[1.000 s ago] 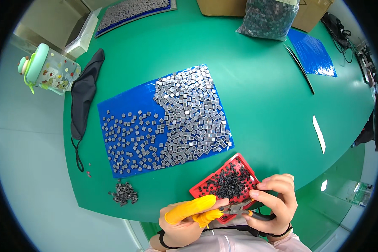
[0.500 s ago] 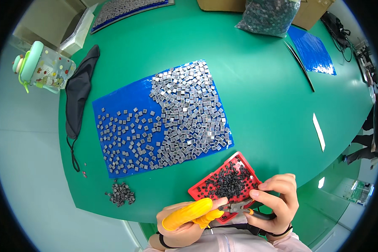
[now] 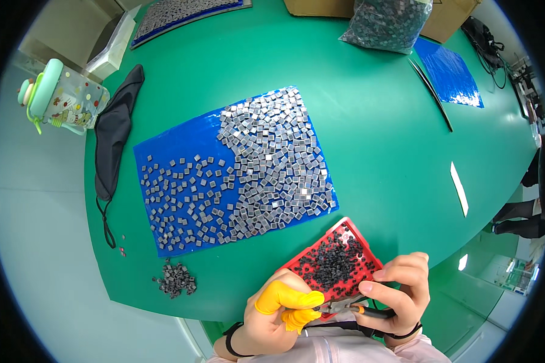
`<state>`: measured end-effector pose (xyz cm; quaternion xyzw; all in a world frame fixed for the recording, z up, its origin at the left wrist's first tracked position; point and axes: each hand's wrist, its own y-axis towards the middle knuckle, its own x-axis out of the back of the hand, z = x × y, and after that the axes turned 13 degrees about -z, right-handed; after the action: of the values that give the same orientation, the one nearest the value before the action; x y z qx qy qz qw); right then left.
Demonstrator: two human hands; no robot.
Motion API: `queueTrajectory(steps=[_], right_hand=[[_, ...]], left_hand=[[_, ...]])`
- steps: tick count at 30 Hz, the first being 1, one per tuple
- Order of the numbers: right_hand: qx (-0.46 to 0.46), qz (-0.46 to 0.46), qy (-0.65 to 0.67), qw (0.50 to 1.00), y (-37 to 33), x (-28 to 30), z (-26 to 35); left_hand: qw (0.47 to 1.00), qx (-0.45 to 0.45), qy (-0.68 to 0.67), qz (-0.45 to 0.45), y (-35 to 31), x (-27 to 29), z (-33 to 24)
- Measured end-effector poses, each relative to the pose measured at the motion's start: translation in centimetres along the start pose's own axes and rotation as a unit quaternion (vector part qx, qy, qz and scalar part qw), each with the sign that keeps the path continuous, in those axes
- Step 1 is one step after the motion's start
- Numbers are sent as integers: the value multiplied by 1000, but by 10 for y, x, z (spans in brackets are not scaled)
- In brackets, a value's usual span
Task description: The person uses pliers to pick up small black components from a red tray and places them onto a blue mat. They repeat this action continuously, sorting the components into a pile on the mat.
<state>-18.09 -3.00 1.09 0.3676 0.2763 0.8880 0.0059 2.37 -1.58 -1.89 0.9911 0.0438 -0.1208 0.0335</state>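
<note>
My right hand [image 3: 404,296] is closed around a pair of small pliers [image 3: 376,312] with black-and-orange handles, jaws pointing left. Two fingers of my left hand [image 3: 261,323] wear yellow finger cots [image 3: 283,296] and pinch together at the jaw tips. Whatever lies between them is too small to make out. Both hands are over the near edge of a red tray [image 3: 294,261] strewn with small black parts [image 3: 333,266]. Beyond it lies a blue sheet [image 3: 181,144] bearing many small silvery square pieces [image 3: 272,160], packed at right, looser at left.
A heap of dark grey pieces [image 3: 175,281] sits left of the tray. Farther left are a black fabric mask [image 3: 112,145] and a drinking bottle [image 3: 69,100]. Black tweezers [image 3: 431,94], a white strip [image 3: 459,189] and a filled plastic bag [image 3: 389,24] lie toward the right and back.
My left hand has turned and drawn its fingers in, so the yellow-covered fingertips now pinch at the plier jaws. The right hand has barely moved.
</note>
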Motion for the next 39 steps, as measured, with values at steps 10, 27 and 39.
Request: queueTrajectory(steps=[10, 27, 39], right_hand=[[9, 6, -2, 1000, 0, -1, 3], [35, 2, -4, 999, 2, -3, 9], [26, -22, -8, 999, 0, -3, 11]], left_hand=[[998, -51, 4, 41, -10, 3, 14], [995, -29, -88, 23, -18, 1, 18], [999, 26, -11, -15, -7, 5, -6]])
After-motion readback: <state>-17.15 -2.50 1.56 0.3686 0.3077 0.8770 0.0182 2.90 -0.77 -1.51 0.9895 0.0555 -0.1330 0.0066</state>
